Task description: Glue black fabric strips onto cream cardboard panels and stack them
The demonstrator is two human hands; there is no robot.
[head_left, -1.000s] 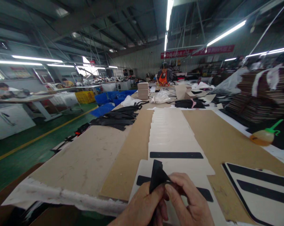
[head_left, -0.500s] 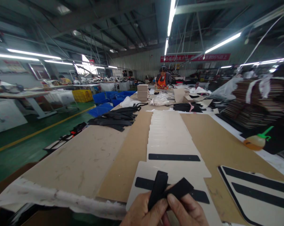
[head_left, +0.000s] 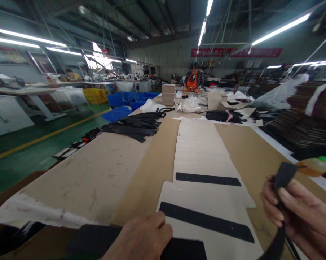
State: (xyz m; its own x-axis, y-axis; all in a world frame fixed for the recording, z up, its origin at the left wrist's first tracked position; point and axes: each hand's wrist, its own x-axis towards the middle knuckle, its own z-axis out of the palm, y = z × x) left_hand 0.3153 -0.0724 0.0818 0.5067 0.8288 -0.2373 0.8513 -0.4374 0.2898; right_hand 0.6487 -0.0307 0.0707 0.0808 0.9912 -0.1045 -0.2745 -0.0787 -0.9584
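My left hand [head_left: 142, 234] is at the bottom edge, closed over a wide black strip [head_left: 188, 249] that spreads out to both sides of it. At the right, my right hand [head_left: 300, 213] is raised and pinches another black strip [head_left: 286, 175], whose lower part curves down past the bottom of the view. Between the hands lies a beige board [head_left: 195, 196] with a dark strip [head_left: 206, 222] set at a slant across it. Behind it, a second board bears a similar strip [head_left: 207, 178].
More beige boards [head_left: 198, 137] overlap in a row running away along the table. A heap of black strips [head_left: 133, 124] lies at the far left edge. An orange bottle with a green nozzle [head_left: 314, 166] is beyond my right hand. A co-worker [head_left: 194, 79] in an orange apron stands at the far end.
My hands were together over the near board, holding black strips; now they are wide apart, left hand down-left, right hand off to the right. My view has turned slightly left and down.
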